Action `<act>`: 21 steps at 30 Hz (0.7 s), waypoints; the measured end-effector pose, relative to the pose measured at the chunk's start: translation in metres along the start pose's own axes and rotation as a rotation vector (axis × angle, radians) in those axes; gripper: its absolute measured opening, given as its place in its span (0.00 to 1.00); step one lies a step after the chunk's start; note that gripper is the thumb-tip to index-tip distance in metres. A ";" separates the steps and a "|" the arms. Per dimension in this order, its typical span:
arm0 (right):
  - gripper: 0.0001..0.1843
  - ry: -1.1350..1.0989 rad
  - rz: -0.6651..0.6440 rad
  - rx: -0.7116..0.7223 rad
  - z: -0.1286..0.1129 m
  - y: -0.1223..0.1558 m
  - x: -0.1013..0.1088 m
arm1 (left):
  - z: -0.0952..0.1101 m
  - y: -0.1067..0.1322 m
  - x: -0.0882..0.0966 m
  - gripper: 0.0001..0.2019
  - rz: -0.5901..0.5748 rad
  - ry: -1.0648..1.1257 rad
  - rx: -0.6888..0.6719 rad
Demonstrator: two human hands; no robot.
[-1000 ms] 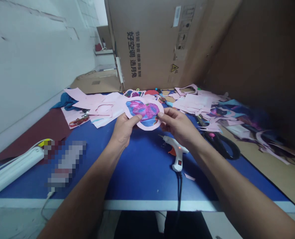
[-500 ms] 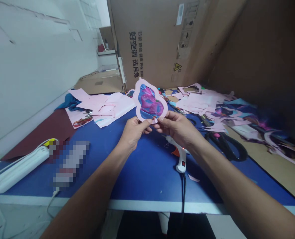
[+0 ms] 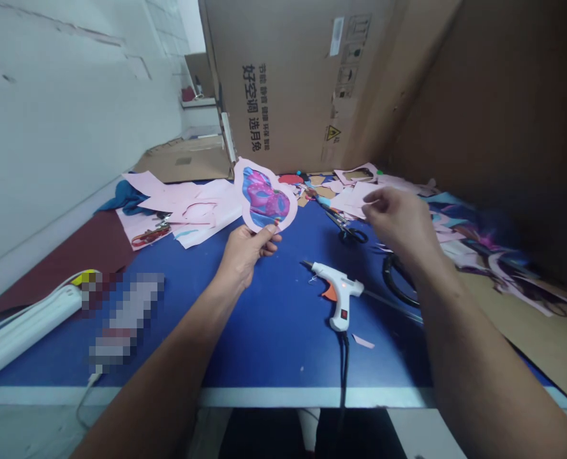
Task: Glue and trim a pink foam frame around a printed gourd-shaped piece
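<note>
My left hand pinches the lower edge of a pink paper cutout with a wavy outline. Shiny blue and magenta patterned material fills its middle. The cutout is held up above the table, tilted to the left. Off to the right, my right hand hovers over pink paper scraps, fingers bent and a little apart, with nothing visible in them. Below and between the hands, a white hot glue gun with an orange trigger lies on its side. Black-handled scissors rest beyond it.
Pink paper sheets lie at the back left, scraps at the right. A black cable coil sits beneath my right hand. A power strip lies on the left of the blue table. A large cardboard box stands behind.
My right hand has let go of the cutout and moved right, over the scraps. My left hand keeps the cutout, now slightly further left. The scissors and whole glue gun are now uncovered.
</note>
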State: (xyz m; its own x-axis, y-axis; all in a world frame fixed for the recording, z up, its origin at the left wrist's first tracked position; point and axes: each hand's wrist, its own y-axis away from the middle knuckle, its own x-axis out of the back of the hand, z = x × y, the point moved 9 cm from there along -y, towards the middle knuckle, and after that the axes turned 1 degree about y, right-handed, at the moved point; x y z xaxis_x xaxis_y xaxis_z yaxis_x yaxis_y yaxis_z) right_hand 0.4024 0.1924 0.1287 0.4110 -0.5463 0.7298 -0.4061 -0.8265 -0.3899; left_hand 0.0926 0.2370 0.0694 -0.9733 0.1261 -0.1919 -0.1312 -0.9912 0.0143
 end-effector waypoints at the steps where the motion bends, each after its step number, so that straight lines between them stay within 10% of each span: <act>1: 0.16 0.113 -0.038 -0.023 0.012 -0.004 -0.002 | -0.001 0.000 0.000 0.18 0.002 0.002 0.005; 11: 0.21 0.475 -0.334 0.016 0.035 0.008 -0.064 | -0.006 -0.003 0.003 0.15 0.025 0.001 0.019; 21: 0.29 0.417 -0.271 -0.035 0.032 0.006 -0.051 | -0.007 -0.002 0.005 0.14 0.039 0.032 0.038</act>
State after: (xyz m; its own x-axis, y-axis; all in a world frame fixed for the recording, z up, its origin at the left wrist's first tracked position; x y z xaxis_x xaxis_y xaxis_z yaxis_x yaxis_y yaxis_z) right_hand 0.4051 0.2114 0.0712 0.1473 -0.2059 0.9674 -0.3598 -0.9222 -0.1415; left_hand 0.0890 0.2394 0.0613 -0.9713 0.0856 -0.2218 -0.1010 -0.9931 0.0592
